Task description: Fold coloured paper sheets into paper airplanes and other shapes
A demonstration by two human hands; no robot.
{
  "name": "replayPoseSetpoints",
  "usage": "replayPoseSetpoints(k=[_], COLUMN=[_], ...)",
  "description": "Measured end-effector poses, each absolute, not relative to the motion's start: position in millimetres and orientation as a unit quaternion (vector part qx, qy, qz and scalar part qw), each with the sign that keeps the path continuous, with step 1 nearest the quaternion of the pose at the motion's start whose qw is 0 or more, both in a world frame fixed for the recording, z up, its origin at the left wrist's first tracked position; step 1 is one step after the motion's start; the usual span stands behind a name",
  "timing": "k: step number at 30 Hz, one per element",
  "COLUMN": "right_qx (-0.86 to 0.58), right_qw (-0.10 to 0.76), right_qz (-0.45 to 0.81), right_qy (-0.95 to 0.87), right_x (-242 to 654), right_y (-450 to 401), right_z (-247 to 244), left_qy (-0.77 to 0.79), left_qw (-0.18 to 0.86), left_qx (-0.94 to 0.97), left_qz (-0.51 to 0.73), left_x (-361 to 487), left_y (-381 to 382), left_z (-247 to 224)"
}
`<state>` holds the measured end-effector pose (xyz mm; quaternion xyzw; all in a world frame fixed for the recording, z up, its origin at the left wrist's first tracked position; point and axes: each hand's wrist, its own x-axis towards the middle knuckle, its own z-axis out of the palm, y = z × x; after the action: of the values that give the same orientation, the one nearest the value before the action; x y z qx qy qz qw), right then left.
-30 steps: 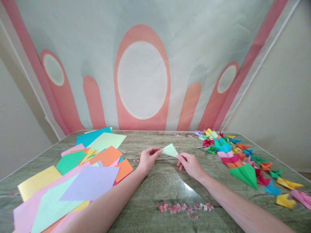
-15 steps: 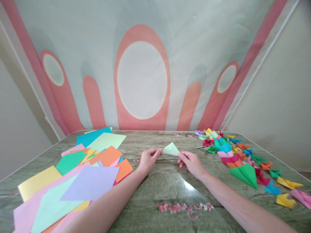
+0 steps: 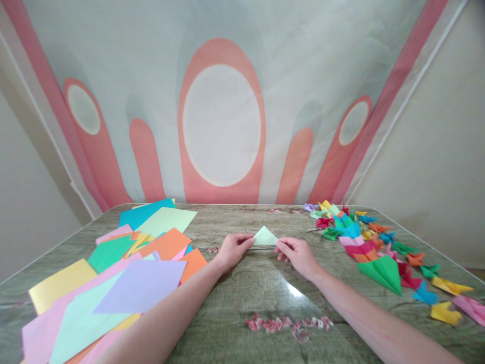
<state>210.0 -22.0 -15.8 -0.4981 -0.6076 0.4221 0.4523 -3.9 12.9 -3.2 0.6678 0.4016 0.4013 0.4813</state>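
Levelled slightly since the earlier frame, the paper triangle [image 3: 265,236] is pinched at its side corners by the left hand [image 3: 233,250] and right hand [image 3: 297,254], toward the table's [image 3: 242,308] far edge. Probably light, crisp, easily creased: those corners seem best held gently.

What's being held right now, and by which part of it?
A pale green folded paper triangle: the left hand pinches its left corner, and the right hand its right corner.
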Motion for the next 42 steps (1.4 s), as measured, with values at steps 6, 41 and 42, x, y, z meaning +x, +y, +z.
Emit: replayPoseSetpoints(k=[6,41,42], right_qx=[-0.497,-0.493,-0.492], right_qw=[0.456,0.505,0.504], right_qz=[0.404,0.446,0.448], right_qy=[-0.618,-0.551,-0.551], right_x=[212,217,217], right_y=[-22,-12,-13], right_z=[-15,-17,-16], left_qy=[0.434,0.392,0.390], left_qw=[0.404,0.588,0.586], left_qx=[0.716,0.580,0.584], left_qz=[0.369,0.406,0.404], left_x=[-4,-3,-3], left_y=[12,18,17], left_z=[-5,-13,-13])
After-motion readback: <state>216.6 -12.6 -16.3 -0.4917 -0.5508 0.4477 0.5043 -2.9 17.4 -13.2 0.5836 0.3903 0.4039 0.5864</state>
